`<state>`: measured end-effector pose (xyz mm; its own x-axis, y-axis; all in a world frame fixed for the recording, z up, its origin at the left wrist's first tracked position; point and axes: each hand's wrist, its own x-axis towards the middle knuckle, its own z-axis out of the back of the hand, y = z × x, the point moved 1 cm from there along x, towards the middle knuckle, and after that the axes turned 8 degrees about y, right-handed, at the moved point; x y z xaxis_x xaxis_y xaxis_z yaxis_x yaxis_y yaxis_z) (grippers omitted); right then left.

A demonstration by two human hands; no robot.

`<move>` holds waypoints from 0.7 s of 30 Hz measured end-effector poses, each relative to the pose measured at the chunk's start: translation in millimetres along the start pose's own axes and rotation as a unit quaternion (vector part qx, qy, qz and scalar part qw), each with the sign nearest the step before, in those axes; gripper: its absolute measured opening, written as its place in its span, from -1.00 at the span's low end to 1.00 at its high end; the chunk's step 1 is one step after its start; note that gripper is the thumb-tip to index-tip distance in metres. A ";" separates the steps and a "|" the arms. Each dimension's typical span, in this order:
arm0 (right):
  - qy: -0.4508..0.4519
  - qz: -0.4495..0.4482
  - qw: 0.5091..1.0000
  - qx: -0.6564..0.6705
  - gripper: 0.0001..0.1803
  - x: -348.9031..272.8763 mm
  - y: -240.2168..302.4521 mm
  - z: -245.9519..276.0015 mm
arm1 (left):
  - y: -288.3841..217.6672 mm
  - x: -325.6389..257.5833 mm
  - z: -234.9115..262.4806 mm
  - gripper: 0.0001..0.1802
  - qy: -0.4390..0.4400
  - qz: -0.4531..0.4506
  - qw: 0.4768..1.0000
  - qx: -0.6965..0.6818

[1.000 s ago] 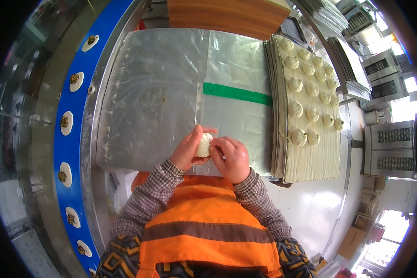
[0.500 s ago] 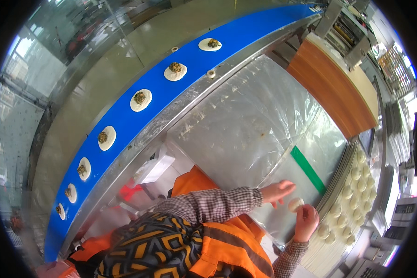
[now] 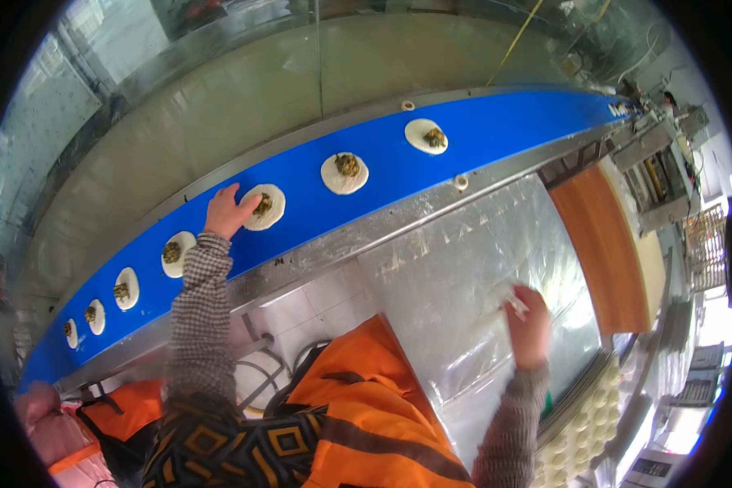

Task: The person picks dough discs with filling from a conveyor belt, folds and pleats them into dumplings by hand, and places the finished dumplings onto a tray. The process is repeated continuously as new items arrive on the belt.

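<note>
On the blue conveyor belt [image 3: 496,122], several flat rounds of pale dough lie in a row, each with a mound of dark chopped filling. My left hand [image 3: 229,213] reaches over the belt at one dough round [image 3: 275,210], thumb and fingers apart. Its thumb reaches the filling [image 3: 263,203], and the fingers are beside the round's left edge. Above the plastic-covered table, my right hand [image 3: 529,329] is blurred by motion. A small white scrap [image 3: 516,302], perhaps dough, shows at its pinched fingertips.
Stacked trays with several rounded dough pieces [image 3: 581,423] stand at the lower right. A brown wooden board [image 3: 602,244] and a metal machine [image 3: 663,175] are beyond the table. The belt's metal rail [image 3: 398,218] runs between belt and table [image 3: 472,268].
My left hand has moved from the table to a dough round on the belt. My right hand has left the tray side, and the dough ball it held is gone from it. The view has turned leftward.
</note>
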<state>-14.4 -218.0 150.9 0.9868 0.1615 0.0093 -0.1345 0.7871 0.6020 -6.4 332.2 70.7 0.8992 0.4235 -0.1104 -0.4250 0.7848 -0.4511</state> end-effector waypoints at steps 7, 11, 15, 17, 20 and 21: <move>0.201 0.373 0.906 0.010 -0.52 197.0 181.5 -193.9 | 59.5 12.4 6.0 -0.15 0.167 0.053 0.983 -0.055; 0.270 0.421 0.865 -0.043 -0.54 216.6 207.0 -257.3 | 81.7 6.7 13.8 -0.24 0.168 0.045 0.983 -0.052; 0.344 0.379 0.855 -0.087 -0.55 217.6 213.2 -290.8 | 100.4 4.3 13.7 -0.35 0.249 0.074 0.962 -0.086; 0.408 0.335 0.849 -0.029 -0.53 217.5 221.2 -304.0 | 109.4 1.8 14.2 -0.37 0.267 0.090 0.957 -0.066; 0.417 0.373 0.818 -0.137 -0.56 215.2 235.3 -324.6 | 122.9 -11.5 14.5 -0.35 0.231 0.093 0.964 -0.095; 0.342 0.436 0.820 -0.143 -0.52 209.7 238.2 -331.1 | 128.6 -19.8 11.4 -0.35 0.230 0.122 0.961 -0.098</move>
<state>130.7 200.5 31.8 0.2354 0.9564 -0.1728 -0.8744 0.2861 0.3920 -80.1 429.9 24.9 0.7453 0.3045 -0.5931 -0.6421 0.5677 -0.5153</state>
